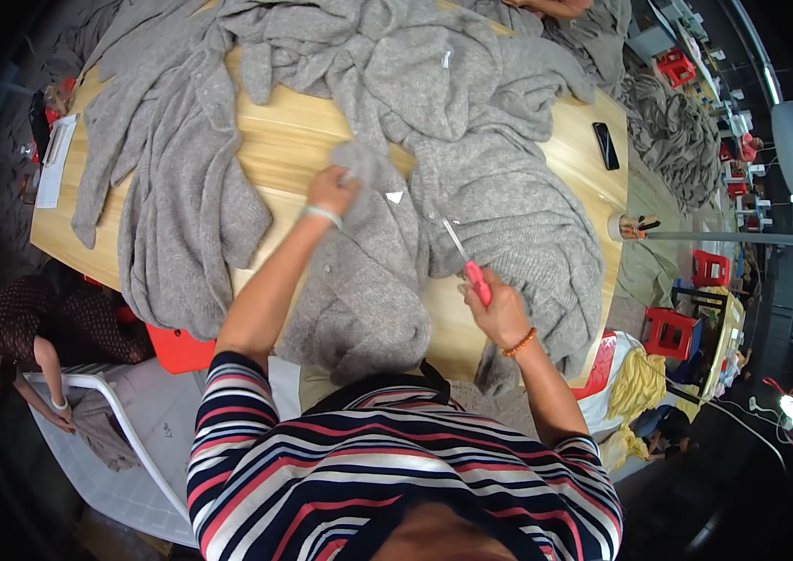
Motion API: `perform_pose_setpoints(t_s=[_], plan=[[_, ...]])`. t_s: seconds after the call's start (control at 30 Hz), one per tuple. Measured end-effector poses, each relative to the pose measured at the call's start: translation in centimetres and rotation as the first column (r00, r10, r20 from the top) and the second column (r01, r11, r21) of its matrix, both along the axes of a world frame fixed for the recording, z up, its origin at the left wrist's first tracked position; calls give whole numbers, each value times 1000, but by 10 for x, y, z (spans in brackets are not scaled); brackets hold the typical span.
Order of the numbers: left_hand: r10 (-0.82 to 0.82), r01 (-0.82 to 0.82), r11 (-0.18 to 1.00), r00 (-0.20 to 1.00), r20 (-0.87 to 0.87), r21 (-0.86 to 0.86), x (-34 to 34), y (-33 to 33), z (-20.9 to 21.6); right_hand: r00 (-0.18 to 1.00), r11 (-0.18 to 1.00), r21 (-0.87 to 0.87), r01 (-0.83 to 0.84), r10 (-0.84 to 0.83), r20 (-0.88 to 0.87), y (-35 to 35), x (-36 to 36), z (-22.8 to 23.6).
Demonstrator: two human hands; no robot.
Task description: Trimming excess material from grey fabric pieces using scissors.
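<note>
A grey knit garment [368, 271] lies in front of me, its lower end hanging at the table's near edge. My left hand [333, 194] is closed on a bunched part of its upper end, which is slightly blurred. In my right hand [501, 313] is a red-handled tool [477, 280] with a slim metal blade; whether it is a pair of scissors I cannot tell. The blade points up and left, close to another grey knit garment [527, 224] on the right. A small white label [395, 197] shows beside the garment's upper part.
More grey knits [181, 187] cover the wooden table [275, 140] to the left and far side. A black phone [606, 146] and a cup of pens [623, 226] sit at the right edge. At left, a co-worker [50, 327] bends over a white tub [125, 421]. Red stools [670, 332] stand right.
</note>
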State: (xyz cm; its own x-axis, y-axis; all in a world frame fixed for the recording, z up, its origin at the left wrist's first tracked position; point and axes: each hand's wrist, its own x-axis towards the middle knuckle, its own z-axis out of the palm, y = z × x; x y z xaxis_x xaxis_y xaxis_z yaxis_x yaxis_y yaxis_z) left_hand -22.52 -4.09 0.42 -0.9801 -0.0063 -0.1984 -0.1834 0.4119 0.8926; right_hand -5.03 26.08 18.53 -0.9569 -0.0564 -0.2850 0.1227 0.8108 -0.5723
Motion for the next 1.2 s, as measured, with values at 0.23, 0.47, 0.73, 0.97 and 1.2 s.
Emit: perform_pose_setpoints(t_s=[0.23, 0.47, 0.73, 0.97, 1.2], plan=[[-827, 804, 506, 555, -88, 312, 207, 140, 137, 976, 944, -267, 194, -214, -48, 40, -15, 20], [-447, 474, 870, 874, -192, 133, 183, 80, 160, 998, 996, 69, 56, -58, 36, 39, 2, 27], [-52, 48, 998, 990, -134, -35, 134, -27, -13, 996, 991, 113, -69, 75, -54, 28, 10, -73], [170, -117, 929, 977, -125, 351, 48, -64, 222, 982, 876, -473, -94, 160, 101, 47, -8, -14], [-241, -97, 924, 605, -759, -371, -35, -60, 328, 969, 541, -834, 112, 127, 213, 75, -20, 54]])
